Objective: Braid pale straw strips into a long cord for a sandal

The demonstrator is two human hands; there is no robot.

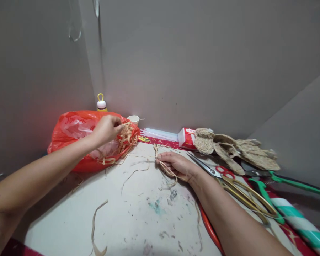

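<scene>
My left hand (108,128) reaches over a red plastic bag (66,153), its fingers pinched together at the edge of a tangle of dry straw strands (127,133). Its fingertips meet the straw, though the exact strands between them are hard to make out. Low over the white tabletop, my right hand (174,164) is closed on a small bundle of straw (156,151). A short knotted or twisted end stands up past its thumb, while loose ends trail below the palm. Stray straw strands (94,224) lie on the white surface (128,213).
Right of my forearm lie long-bladed scissors (209,169), gold-handled shears (246,197), green-handled cutters (266,192) and a green-striped roll (300,218). Woven straw slippers (229,145), a red-and-white box (186,138), white sticks (160,133), a cup (133,120) and a bottle (101,104) line the wall.
</scene>
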